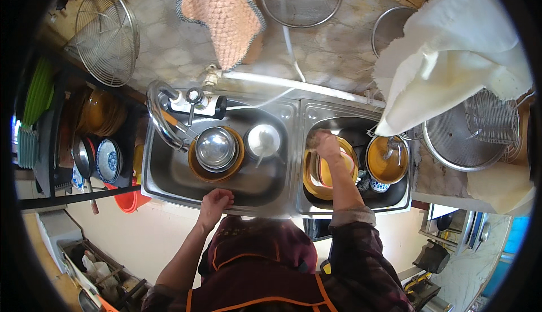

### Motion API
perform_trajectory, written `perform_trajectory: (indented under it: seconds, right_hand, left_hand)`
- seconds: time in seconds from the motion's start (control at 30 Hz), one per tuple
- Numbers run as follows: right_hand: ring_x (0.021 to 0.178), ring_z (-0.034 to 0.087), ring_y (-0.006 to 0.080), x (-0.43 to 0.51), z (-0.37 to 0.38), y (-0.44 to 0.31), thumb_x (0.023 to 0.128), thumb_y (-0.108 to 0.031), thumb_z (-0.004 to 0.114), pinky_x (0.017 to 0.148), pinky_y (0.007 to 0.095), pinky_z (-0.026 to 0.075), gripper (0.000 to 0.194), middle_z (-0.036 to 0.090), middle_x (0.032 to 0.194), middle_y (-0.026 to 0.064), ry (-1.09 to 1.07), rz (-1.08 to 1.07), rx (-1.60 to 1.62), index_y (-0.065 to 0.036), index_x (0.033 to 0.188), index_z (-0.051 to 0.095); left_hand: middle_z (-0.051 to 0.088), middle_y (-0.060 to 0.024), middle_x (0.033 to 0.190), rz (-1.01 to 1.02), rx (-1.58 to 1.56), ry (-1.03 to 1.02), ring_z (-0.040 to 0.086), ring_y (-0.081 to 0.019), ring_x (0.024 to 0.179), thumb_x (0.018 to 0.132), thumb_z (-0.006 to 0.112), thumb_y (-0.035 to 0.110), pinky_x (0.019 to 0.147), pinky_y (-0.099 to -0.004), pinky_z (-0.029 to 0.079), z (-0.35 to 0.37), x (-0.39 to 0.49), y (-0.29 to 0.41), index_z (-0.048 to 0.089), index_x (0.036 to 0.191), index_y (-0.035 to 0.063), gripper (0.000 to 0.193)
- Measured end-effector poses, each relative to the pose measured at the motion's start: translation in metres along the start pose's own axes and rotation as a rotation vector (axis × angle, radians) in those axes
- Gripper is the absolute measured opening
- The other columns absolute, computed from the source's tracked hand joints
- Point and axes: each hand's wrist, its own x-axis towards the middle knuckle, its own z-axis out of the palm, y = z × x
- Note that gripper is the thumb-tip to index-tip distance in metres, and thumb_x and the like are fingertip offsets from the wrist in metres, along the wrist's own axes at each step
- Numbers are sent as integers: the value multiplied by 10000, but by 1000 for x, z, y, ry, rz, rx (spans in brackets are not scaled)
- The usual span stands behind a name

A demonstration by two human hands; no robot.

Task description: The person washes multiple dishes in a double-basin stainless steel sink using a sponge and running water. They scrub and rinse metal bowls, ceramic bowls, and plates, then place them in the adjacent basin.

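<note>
My right hand (pixel 328 145) reaches into the right sink basin, its fingers closed around a brownish scrubber (pixel 313 139), over stacked yellow dishes (pixel 313 185). To its right, a yellow bowl (pixel 388 159) with a clear object inside rests above a blue-and-white cup (pixel 379 186). My left hand (pixel 218 202) is loosely curled at the front rim of the left basin; whether it holds anything is unclear. In that basin, metal bowls (pixel 215 148) sit inside a brown bowl (pixel 216 178), beside a separate shiny metal bowl (pixel 263 140).
A chrome faucet (pixel 154 113) arches over the left basin. At left, a black rack (pixel 84 195) holds plates and bowls. A white cloth (pixel 449 71) hangs over the right basin's back corner, near a round mesh strainer (pixel 461 134). A peach cloth (pixel 220 11) hangs on the wall.
</note>
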Motion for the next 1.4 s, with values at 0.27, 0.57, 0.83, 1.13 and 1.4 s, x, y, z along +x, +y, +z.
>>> perform_trajectory:
  seconds: [0.27, 0.57, 0.83, 1.13, 1.4]
  right_hand:
    - [916, 706, 204, -77, -62, 35, 824, 81, 666, 795, 311, 583, 347, 714, 1031, 100, 246, 278, 1447, 64, 1170, 668]
    - [1181, 645, 320, -170, -123, -72, 845, -73, 644, 942, 472, 579, 530, 647, 1295, 148, -10, 28, 2111, -27, 1364, 549]
    - [732, 703, 235, -184, -98, -194, 1005, -172, 567, 588, 331, 580, 270, 723, 955, 132, -210, 257, 1842, 22, 1175, 646]
    - [850, 685, 241, -178, -66, -294, 1029, -276, 587, 802, 354, 539, 412, 717, 954, 141, 386, -120, 727, 34, 1300, 599]
    - [718, 534, 33, -175, -45, -336, 999, -120, 629, 596, 204, 401, 197, 674, 940, -21, 198, 175, 1597, -27, 1169, 665]
  left_hand:
    - [708, -101, 1035, 38, -53, -70, 687, -167, 920, 994, 554, 53, 834, -304, 572, 2, -4, -3, 638, 1144, -21, 187]
    - [502, -210, 1416, -69, -299, -638, 573, -300, 1249, 1045, 567, 321, 994, -498, 549, 77, 26, 51, 411, 1447, 29, 521]
    - [589, -136, 1362, 1, -791, -912, 599, -286, 1252, 1000, 642, 175, 1054, -509, 513, 50, 11, 94, 499, 1395, 45, 440]
    - [668, -75, 1143, 181, -614, -505, 675, -204, 1036, 934, 710, 71, 890, -383, 578, -7, 14, 81, 593, 1228, 56, 316]
    - [652, -49, 1124, 69, -928, -395, 657, -193, 983, 965, 656, 94, 865, -374, 557, -51, 17, 79, 625, 1219, 72, 257]
